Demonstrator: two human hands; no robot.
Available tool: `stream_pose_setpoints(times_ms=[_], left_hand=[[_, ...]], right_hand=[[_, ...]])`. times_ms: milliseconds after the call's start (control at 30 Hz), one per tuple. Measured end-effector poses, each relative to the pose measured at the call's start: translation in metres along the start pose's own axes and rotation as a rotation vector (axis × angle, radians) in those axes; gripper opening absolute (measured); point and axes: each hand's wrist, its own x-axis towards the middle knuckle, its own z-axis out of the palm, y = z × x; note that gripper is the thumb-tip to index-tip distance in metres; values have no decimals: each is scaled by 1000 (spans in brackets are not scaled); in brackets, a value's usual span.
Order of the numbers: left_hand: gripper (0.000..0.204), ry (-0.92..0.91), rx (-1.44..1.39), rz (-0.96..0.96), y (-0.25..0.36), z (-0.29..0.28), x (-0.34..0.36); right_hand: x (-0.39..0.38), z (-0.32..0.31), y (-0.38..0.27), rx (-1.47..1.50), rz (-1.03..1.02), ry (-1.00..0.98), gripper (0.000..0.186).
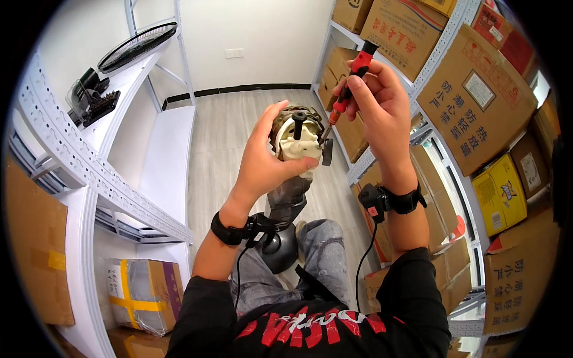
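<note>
In front of me stands an electric fan with its head uncovered, showing the cream-coloured motor housing (296, 147). A black knob (299, 122) sticks up from it. My left hand (258, 156) is closed round the side of the housing, thumb across its near face. My right hand (382, 101) grips a red-and-black screwdriver (356, 71), tilted with its shaft down toward the right side of the housing. Whether the tip touches is too small to tell. Beside that tip is a small dark flat part (327, 152). The round black fan base (276, 247) is between my legs.
A black fan grille (138, 46) and small dark parts (95, 101) lie on the white left shelf (128, 77). Cardboard boxes (477, 98) crowd the right shelving, with a yellow box (500, 194) among them. A taped box (143, 295) sits low left. Cables hang from both wristbands.
</note>
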Motion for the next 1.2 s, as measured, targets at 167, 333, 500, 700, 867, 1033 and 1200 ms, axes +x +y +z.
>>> stream_pose_setpoints(times_ms=[167,333,500,700,867,1033,1200], left_hand=[[102,-13,119,222,3,7,-6],[103,-50,220,313,9,6,-16],[103,-37,181,288,5,7,-15],[107,-32,236,298,7,9,-19],[109,-27,200,281,5,8,-19],[109,-36,197,309,1,6,-18],[108,-41,195,323,-1,4,-17]], right_hand=[[-20,-2,-12,9,-38,0,25],[-37,-8,-18,27,-56,4,26],[-58,-10,-29,61,-98,31,27],[-68,-10,-26,33,-157,7,30],[-69,-9,-23,3,-164,-3,31],[-66,-9,-20,-42,-180,5,32],[-60,-6,-24,-70,-139,29,33]])
